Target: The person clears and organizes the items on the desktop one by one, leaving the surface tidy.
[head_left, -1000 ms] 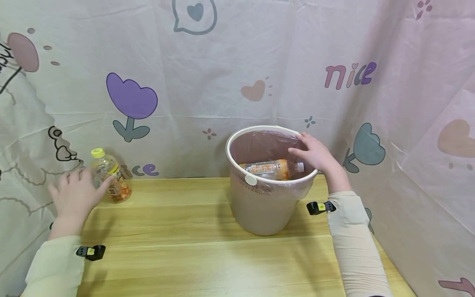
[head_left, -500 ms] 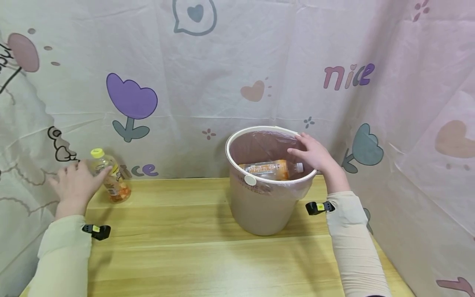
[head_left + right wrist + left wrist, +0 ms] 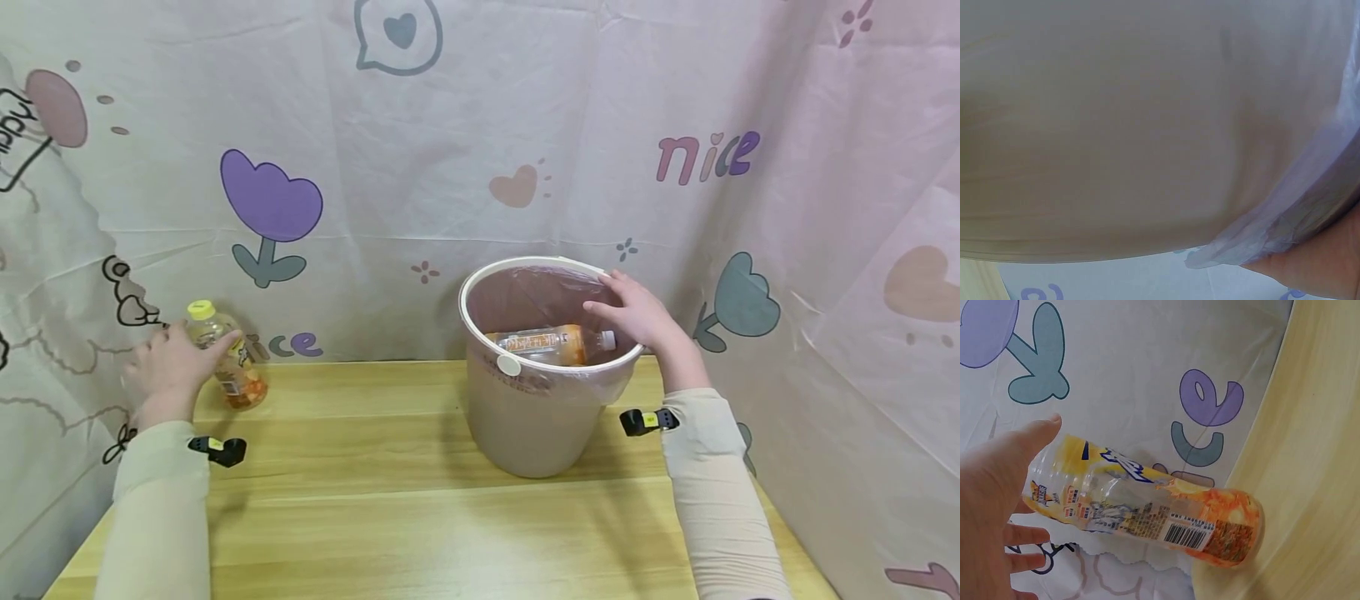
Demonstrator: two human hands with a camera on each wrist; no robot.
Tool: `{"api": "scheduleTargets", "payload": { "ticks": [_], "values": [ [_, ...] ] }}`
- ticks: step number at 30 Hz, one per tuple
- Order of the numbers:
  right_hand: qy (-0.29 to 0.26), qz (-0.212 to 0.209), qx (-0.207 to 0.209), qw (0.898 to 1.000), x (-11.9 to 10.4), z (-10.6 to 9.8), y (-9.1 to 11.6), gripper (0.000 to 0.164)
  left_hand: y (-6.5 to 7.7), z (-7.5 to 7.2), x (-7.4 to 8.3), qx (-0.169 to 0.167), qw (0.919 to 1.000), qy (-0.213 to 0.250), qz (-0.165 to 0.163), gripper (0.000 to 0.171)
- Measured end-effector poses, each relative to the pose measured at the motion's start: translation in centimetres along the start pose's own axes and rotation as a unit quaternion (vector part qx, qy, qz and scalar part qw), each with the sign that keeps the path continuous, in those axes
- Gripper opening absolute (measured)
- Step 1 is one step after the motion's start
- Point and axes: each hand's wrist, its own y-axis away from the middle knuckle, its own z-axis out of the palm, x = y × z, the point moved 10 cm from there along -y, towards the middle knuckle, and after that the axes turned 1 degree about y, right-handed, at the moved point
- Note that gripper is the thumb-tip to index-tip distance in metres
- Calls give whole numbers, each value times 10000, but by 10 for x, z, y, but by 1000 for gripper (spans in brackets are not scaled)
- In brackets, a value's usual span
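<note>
At the left, a clear plastic drink bottle (image 3: 242, 375) with a yellow cap stands upright by the back cloth. Orange and yellow print covers its lower part. My left hand (image 3: 172, 367) is beside it, thumb and fingers spread around its upper part; in the left wrist view, the thumb and fingers lie on opposite sides without closing on it. My right hand (image 3: 637, 312) holds the rim of a beige trash bin (image 3: 528, 425), its thumb reaching inside; some fingers are hidden. Inside the bin lies an orange-labelled plastic bottle (image 3: 555, 343) with a white cap.
A thin plastic bag (image 3: 1310, 181) lines the bin and folds over its rim. The wood-grain table (image 3: 337, 517) meets a printed cloth (image 3: 390, 183) at the back, and the cloth continues along both sides.
My left hand and forearm have moved right and closer to the yellow-capped bottle, which has stayed in place. My right hand stays on the bin's rim.
</note>
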Motion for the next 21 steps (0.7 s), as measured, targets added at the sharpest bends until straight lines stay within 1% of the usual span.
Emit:
{"api": "scheduleTargets", "payload": {
  "ticks": [5, 8, 16, 21],
  "values": [
    [45, -8, 3, 10000, -1, -1, 0, 77, -4, 6, 0, -11, 9995, 269, -151, 114],
    [63, -16, -4, 10000, -2, 0, 0, 77, -5, 9, 1, 20, 9990, 399, -187, 115],
    [82, -14, 1, 10000, -2, 0, -1, 77, -4, 15, 16, 231, 9979, 609, 22, 113],
    [72, 0, 2, 10000, -2, 0, 0, 77, 2, 20, 29, 328, 9981, 513, 135, 109]
  ]
}}
